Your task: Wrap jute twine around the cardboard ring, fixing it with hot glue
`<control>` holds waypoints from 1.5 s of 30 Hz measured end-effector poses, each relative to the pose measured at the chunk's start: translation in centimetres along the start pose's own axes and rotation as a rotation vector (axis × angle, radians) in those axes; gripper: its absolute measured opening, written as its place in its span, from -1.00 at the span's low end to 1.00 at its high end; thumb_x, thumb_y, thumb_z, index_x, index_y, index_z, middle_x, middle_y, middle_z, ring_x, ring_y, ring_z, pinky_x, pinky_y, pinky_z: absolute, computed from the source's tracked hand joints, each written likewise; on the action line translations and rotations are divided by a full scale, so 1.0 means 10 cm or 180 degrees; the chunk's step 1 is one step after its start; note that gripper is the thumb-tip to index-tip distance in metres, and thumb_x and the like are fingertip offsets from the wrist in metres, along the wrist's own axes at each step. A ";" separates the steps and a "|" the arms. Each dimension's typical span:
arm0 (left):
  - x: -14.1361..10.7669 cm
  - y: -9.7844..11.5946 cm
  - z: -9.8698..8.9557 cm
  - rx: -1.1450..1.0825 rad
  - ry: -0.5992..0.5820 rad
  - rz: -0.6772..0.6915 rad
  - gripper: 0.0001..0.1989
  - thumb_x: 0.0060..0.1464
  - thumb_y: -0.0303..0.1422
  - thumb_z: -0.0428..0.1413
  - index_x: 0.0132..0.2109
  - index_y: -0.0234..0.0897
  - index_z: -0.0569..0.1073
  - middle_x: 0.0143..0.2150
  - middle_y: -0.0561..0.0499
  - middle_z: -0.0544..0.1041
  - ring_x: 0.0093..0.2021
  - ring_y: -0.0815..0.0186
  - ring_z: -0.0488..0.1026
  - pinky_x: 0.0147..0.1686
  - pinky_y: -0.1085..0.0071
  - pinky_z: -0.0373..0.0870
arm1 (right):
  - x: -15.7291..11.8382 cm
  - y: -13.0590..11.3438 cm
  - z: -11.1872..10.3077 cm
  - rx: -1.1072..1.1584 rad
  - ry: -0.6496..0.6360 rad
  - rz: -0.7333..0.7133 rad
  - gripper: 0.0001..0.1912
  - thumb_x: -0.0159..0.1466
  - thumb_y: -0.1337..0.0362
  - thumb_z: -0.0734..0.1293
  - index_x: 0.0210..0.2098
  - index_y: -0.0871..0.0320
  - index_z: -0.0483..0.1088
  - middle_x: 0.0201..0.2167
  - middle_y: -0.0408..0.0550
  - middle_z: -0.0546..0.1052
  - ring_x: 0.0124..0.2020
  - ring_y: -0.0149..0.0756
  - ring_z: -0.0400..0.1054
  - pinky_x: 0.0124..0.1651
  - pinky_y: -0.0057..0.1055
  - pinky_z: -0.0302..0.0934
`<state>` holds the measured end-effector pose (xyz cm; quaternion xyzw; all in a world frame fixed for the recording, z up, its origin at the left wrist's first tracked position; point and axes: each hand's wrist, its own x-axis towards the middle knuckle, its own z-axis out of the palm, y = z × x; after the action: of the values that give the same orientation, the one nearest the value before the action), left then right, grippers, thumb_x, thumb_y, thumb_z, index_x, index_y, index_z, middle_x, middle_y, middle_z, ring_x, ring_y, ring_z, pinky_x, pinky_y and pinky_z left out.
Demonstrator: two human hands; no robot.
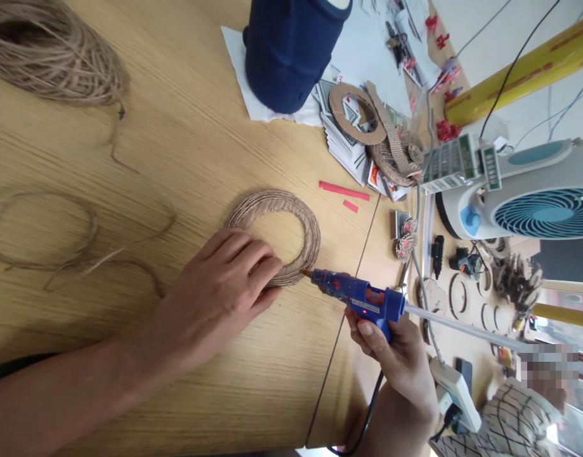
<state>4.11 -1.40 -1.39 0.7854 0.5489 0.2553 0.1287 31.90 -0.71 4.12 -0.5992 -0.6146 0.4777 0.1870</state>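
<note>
A cardboard ring point(311, 238) wrapped along its outer part with brown twine lies flat on the wooden table. My left hand point(234, 276) grips its near left side, fingers closed over the rim and thumb below. In my right hand point(396, 355) is a blue hot glue gun point(353, 295) with a clear glue stick point(462, 327) out of its back. The nozzle points left and meets or nearly meets the ring's lower right edge. Loose twine point(129, 247) curls across the table left of my left hand, running toward a large twine ball point(58, 57).
A dark blue container point(291, 54) stands on white paper at the back. Playing cards point(341, 143), a bare cardboard ring point(336, 105) and red strips point(343, 190) lie right of it. Further right are a fan point(543, 190), a power strip point(455, 393) and a person in a checked garment point(514, 419).
</note>
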 end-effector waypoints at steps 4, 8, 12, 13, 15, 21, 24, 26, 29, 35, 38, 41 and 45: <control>0.00 0.00 0.00 0.0048 -0.0040 0.0057 -0.87 0.21 -0.35 0.14 -0.10 -0.23 0.42 -0.18 -0.02 0.48 -0.05 0.09 0.39 0.08 0.04 0.37 | 0.02 0.00 0.00 0.0028 0.0014 -0.0050 -0.73 0.30 0.04 0.40 -0.29 0.13 0.52 -0.47 -0.03 0.50 -0.54 -0.37 0.25 -0.60 -0.47 0.14; 0.00 0.00 -0.01 0.0065 -0.0079 0.0056 -0.87 0.21 -0.35 0.14 -0.09 -0.24 0.41 -0.17 -0.03 0.48 -0.03 0.08 0.39 0.08 0.03 0.38 | 0.02 -0.01 0.00 0.0014 0.0000 -0.0054 -0.72 0.28 0.04 0.41 -0.27 0.15 0.53 -0.45 -0.01 0.53 -0.51 -0.34 0.29 -0.56 -0.44 0.20; 0.00 0.00 -0.01 0.0058 -0.0080 0.0045 -0.87 0.21 -0.36 0.14 -0.10 -0.24 0.41 -0.16 -0.03 0.47 -0.03 0.09 0.39 0.09 0.03 0.37 | 0.01 0.00 -0.01 -0.0076 0.0055 -0.0037 -0.73 0.29 0.06 0.40 -0.30 0.16 0.53 -0.46 0.00 0.53 -0.50 -0.33 0.31 -0.53 -0.42 0.24; 0.00 0.00 -0.01 0.0046 -0.0043 0.0057 -0.87 0.21 -0.36 0.14 -0.10 -0.24 0.41 -0.17 -0.03 0.47 -0.04 0.08 0.39 0.09 0.02 0.37 | 0.01 0.00 -0.01 -0.0051 0.0043 -0.0060 -0.73 0.29 0.06 0.41 -0.31 0.16 0.53 -0.47 -0.01 0.52 -0.50 -0.32 0.31 -0.53 -0.41 0.25; 0.00 0.00 0.00 0.0019 0.0014 0.0086 -0.87 0.20 -0.35 0.14 -0.10 -0.25 0.41 -0.18 -0.03 0.47 -0.05 0.08 0.39 0.09 0.00 0.37 | 0.01 0.00 -0.01 0.0021 -0.0005 -0.0122 -0.73 0.28 0.05 0.42 -0.32 0.15 0.52 -0.48 -0.01 0.51 -0.49 -0.31 0.32 -0.53 -0.41 0.25; 0.00 -0.01 0.01 0.0016 -0.0119 0.0000 -0.90 0.22 -0.36 0.11 -0.11 -0.19 0.41 -0.15 -0.02 0.48 -0.02 0.07 0.39 0.11 0.03 0.36 | 0.01 0.01 -0.02 0.0020 -0.0005 -0.0074 -0.76 0.31 0.08 0.40 -0.25 0.14 0.54 -0.45 -0.01 0.53 -0.52 -0.37 0.29 -0.55 -0.45 0.21; -0.01 -0.01 0.01 0.0043 -0.0068 0.0055 -0.89 0.22 -0.35 0.12 -0.11 -0.22 0.41 -0.17 -0.02 0.48 -0.03 0.08 0.40 0.11 0.03 0.37 | 0.01 0.00 -0.02 0.0045 -0.0006 -0.0155 -0.74 0.28 0.06 0.42 -0.24 0.14 0.55 -0.48 -0.03 0.52 -0.52 -0.36 0.30 -0.54 -0.45 0.23; 0.00 0.00 0.00 0.0089 -0.0002 0.0122 -0.87 0.21 -0.35 0.14 -0.10 -0.25 0.41 -0.17 -0.03 0.48 -0.03 0.09 0.39 0.10 0.03 0.37 | 0.01 0.00 -0.03 -0.0048 0.0004 -0.0123 -0.73 0.29 0.06 0.41 -0.24 0.15 0.56 -0.47 -0.02 0.53 -0.50 -0.33 0.32 -0.50 -0.43 0.27; 0.00 0.01 -0.01 0.0122 -0.0050 0.0087 -0.87 0.21 -0.39 0.13 -0.09 -0.26 0.41 -0.15 -0.03 0.48 -0.01 0.09 0.38 0.10 0.06 0.37 | 0.01 -0.01 -0.05 -0.0136 0.0003 -0.0078 -0.73 0.32 0.07 0.39 -0.26 0.16 0.56 -0.45 0.00 0.55 -0.48 -0.34 0.33 -0.49 -0.45 0.27; -0.01 0.02 -0.01 0.0066 -0.0050 0.0017 -0.90 0.24 -0.38 0.11 -0.10 -0.22 0.40 -0.16 -0.02 0.48 -0.02 0.09 0.40 0.09 0.08 0.36 | -0.01 0.04 -0.08 -0.0137 0.0024 -0.0126 -0.79 0.31 0.11 0.40 -0.23 0.12 0.57 -0.41 -0.01 0.58 -0.42 -0.30 0.41 -0.44 -0.43 0.33; 0.00 0.02 -0.01 0.0075 -0.0031 0.0051 -0.88 0.22 -0.38 0.13 -0.09 -0.25 0.41 -0.16 -0.03 0.47 -0.03 0.09 0.39 0.10 0.06 0.36 | -0.01 0.06 -0.08 -0.0090 0.0138 -0.0179 -0.80 0.28 0.11 0.43 -0.23 0.10 0.58 -0.40 0.00 0.60 -0.39 -0.26 0.44 -0.44 -0.42 0.35; -0.01 0.01 0.00 0.0077 -0.0049 0.0052 -0.87 0.21 -0.39 0.13 -0.08 -0.26 0.41 -0.16 -0.03 0.47 -0.03 0.09 0.39 0.09 0.05 0.37 | 0.01 0.05 -0.08 -0.0018 0.0157 -0.0286 -0.82 0.25 0.13 0.46 -0.27 0.10 0.59 -0.44 -0.03 0.59 -0.47 -0.33 0.40 -0.52 -0.48 0.29; -0.01 0.00 0.01 0.0085 0.0044 0.0115 -0.84 0.20 -0.36 0.15 -0.08 -0.26 0.41 -0.17 -0.03 0.47 -0.04 0.09 0.39 0.07 0.04 0.39 | 0.02 0.03 -0.05 0.0035 0.0194 -0.0363 -0.88 0.23 0.18 0.48 -0.28 0.08 0.60 -0.44 -0.06 0.61 -0.51 -0.38 0.38 -0.55 -0.51 0.27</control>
<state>4.15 -1.53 -1.55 0.7951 0.5389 0.2557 0.1097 32.41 -0.40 4.08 -0.5765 -0.6391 0.4511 0.2358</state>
